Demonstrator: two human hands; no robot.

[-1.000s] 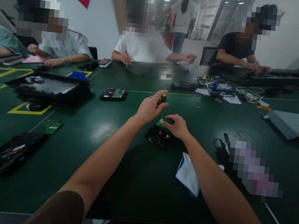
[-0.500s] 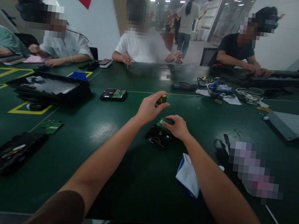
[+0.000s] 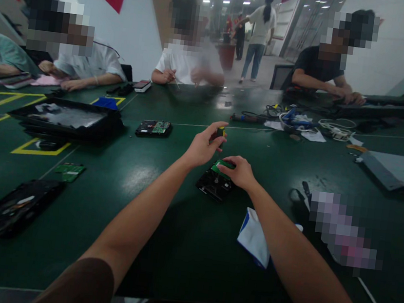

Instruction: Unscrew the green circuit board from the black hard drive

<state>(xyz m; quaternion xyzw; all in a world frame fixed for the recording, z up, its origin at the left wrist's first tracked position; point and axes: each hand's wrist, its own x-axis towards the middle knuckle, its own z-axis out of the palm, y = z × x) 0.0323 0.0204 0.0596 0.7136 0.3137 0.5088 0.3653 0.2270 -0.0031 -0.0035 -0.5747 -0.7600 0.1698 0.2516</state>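
Note:
In front of me on the green table lies a black hard drive (image 3: 216,186) with a green circuit board (image 3: 218,167) at its far end. My left hand (image 3: 203,147) is above the drive, its fingers closed on the black-and-yellow handle of a screwdriver (image 3: 221,132). The screwdriver's shaft and tip are hard to make out. At the drive's far right corner, my right hand (image 3: 241,172) grips it, with the thumb over the green board. A white-and-blue cloth or packet (image 3: 254,239) lies beneath my right forearm.
Another hard drive (image 3: 153,128) lies farther left, near stacked black trays (image 3: 66,117). At left are a dark drive casing (image 3: 14,207) and a loose green board (image 3: 70,170). Tangled cables (image 3: 296,118) and a grey metal box (image 3: 398,171) sit at right. Several people sit across the table.
My left thumb and fingers have closed in around the screwdriver handle, from a wider spread. My right hand and the drive stay put. Across the table, a person's hand has moved inward.

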